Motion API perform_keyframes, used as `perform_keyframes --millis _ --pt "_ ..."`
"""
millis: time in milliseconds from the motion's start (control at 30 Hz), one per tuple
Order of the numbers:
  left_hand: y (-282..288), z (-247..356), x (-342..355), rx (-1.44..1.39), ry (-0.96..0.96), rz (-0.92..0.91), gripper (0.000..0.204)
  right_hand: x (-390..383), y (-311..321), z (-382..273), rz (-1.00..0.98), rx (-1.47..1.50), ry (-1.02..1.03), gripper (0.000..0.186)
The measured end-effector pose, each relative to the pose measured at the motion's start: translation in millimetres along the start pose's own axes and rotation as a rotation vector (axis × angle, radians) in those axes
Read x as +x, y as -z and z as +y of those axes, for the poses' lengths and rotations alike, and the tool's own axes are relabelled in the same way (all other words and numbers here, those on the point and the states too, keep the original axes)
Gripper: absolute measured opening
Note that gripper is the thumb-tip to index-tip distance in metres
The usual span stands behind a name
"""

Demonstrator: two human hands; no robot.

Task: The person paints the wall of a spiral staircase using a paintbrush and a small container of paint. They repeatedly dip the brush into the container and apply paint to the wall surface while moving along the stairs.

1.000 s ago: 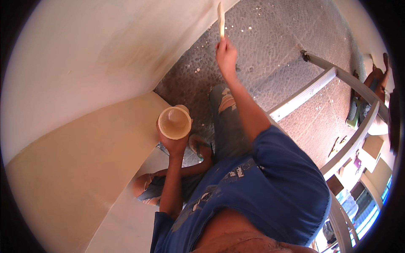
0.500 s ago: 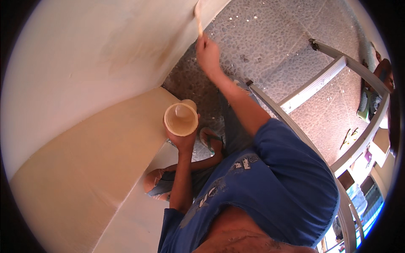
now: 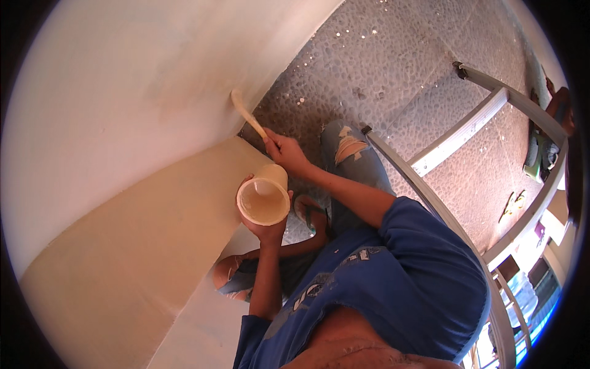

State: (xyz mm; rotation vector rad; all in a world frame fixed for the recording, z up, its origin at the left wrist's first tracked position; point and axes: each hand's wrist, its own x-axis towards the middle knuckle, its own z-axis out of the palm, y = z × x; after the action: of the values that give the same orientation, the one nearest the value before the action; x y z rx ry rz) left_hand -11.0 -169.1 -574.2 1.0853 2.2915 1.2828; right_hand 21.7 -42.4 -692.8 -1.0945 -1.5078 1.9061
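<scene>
My left hand (image 3: pixel 263 229) is wrapped round a cream-coloured tub (image 3: pixel 280 174), its open mouth tilted toward me and pale paint-like stuff coating the inside. Just beyond it, my right hand (image 3: pixel 287 155) grips the handle of a slim, cream-coated paintbrush (image 3: pixel 246 115). The brush's far end is against the white wall (image 3: pixel 153 123), low down and close to the corner. Its bristles are too small to make out clearly. A faint tan, damp-looking patch spreads over the wall above the brush.
A tan wall (image 3: pixel 135 227) meets the white one at the corner on my left. To my right stands a metal ladder (image 3: pixel 458 132) on the pebbled floor (image 3: pixel 369 61), which has white specks. A person's arm (image 3: pixel 559 111) shows at the far right rim.
My right hand has come down and left with the brush, from high along the wall's lower edge to near the corner. The tub has tilted more and sunk slightly toward me.
</scene>
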Motion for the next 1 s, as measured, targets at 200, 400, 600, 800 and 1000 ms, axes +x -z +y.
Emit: perform_keyframes --millis 200,400,600,800,1000 --pt "-4.8 2.1 -2.3 -0.098 0.017 -0.039 0.093 -15.4 2.0 12.5 -0.163 0.06 0.004 0.04" --pt "-7.1 5.6 0.4 -0.087 -0.02 -0.01 0.094 -2.2 71.0 23.1 0.124 -0.031 -0.014 0.035" --pt "-7.8 7.9 -0.5 -0.136 -0.002 0.012 0.093 80.1 144.6 -30.7 0.633 -0.089 0.165 0.044" --pt "-7.3 1.3 -1.4 -0.122 -0.011 -0.008 0.095 147.6 171.3 -38.7 0.704 0.12 0.183 0.04" --pt "-3.5 4.7 -0.7 -0.102 -0.01 -0.07 0.094 140.4 93.2 -7.3 0.603 -0.036 0.219 0.041"
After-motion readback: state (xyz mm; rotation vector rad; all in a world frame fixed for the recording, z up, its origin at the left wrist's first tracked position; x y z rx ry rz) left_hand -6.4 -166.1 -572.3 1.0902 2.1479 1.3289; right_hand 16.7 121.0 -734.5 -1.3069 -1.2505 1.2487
